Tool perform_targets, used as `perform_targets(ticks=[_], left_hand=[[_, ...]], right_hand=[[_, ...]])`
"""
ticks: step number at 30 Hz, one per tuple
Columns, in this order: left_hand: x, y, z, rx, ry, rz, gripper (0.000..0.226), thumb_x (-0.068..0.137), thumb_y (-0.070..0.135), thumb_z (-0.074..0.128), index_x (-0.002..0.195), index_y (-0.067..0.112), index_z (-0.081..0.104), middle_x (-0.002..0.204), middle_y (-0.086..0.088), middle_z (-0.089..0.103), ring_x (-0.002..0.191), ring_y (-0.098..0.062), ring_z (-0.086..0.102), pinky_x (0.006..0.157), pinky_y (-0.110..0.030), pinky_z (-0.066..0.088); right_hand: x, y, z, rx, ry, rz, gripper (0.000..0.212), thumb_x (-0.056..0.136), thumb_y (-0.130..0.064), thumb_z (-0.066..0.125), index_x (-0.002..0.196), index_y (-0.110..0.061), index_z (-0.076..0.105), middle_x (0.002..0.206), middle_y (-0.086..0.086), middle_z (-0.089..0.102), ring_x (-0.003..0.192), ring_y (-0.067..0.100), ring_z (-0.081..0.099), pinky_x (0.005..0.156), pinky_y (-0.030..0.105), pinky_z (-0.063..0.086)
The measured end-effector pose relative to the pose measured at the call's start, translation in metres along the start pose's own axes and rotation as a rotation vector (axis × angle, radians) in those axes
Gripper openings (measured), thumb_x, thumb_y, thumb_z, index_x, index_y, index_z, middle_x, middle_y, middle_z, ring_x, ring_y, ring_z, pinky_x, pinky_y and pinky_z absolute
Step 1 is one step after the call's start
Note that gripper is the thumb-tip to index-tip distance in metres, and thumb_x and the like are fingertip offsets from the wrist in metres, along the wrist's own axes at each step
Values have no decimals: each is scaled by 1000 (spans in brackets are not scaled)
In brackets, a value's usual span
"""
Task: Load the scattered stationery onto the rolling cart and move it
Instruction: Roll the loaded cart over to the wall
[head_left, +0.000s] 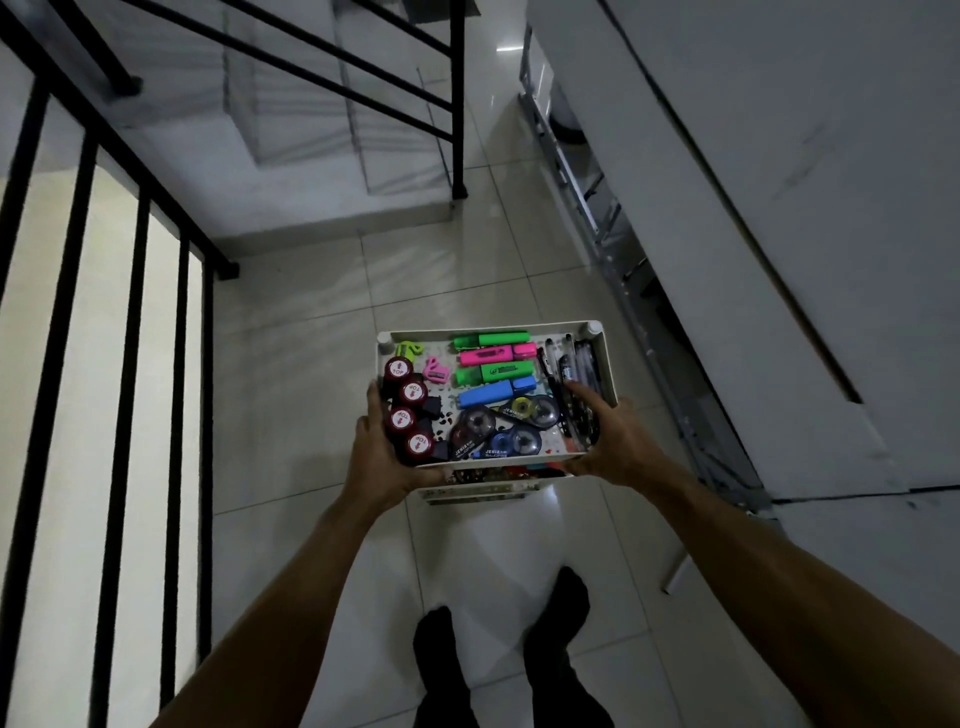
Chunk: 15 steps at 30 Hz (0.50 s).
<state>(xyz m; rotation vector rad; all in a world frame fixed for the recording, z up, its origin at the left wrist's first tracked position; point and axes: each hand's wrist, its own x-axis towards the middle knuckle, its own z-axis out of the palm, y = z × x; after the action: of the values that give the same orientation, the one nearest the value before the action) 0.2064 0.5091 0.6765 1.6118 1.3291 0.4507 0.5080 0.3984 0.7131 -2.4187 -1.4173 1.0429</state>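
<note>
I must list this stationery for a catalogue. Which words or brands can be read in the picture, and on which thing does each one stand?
"TOP": on each lid of the four red round containers.
"JENIA": on the correction tape dispensers; the smaller line beneath is blurred.
Print on the highlighters: too small to read.
Print on the pens: unreadable.

We see a pale tiled floor (291, 364) carrying a white rolling cart (605, 358) at centre. Its top tray holds four highlighters (496, 364) toward twelve o'clock, dark pens (569, 379) at three, four red-capped rolls (408, 408) at nine, and tape dispensers (498, 426) toward six.
</note>
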Motion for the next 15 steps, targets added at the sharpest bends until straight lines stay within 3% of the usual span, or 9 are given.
perform_targets(ticks=[4, 15], left_hand=[[11, 27, 32, 1, -32, 10, 154, 34, 38, 99, 152, 35, 0, 136, -7, 42, 122, -18, 44, 100, -44, 44], [35, 72, 99, 50, -68, 11, 156, 34, 45, 96, 152, 33, -5, 139, -8, 41, 128, -27, 44, 102, -54, 44]], right_hand=[[4, 28, -20, 27, 15, 21, 124, 51, -42, 92, 143, -61, 11, 134, 15, 38, 118, 33, 48, 92, 49, 52], [15, 87, -73, 5, 35, 37, 119, 57, -32, 92, 148, -47, 17, 137, 16, 39, 123, 33, 46, 98, 48, 47]])
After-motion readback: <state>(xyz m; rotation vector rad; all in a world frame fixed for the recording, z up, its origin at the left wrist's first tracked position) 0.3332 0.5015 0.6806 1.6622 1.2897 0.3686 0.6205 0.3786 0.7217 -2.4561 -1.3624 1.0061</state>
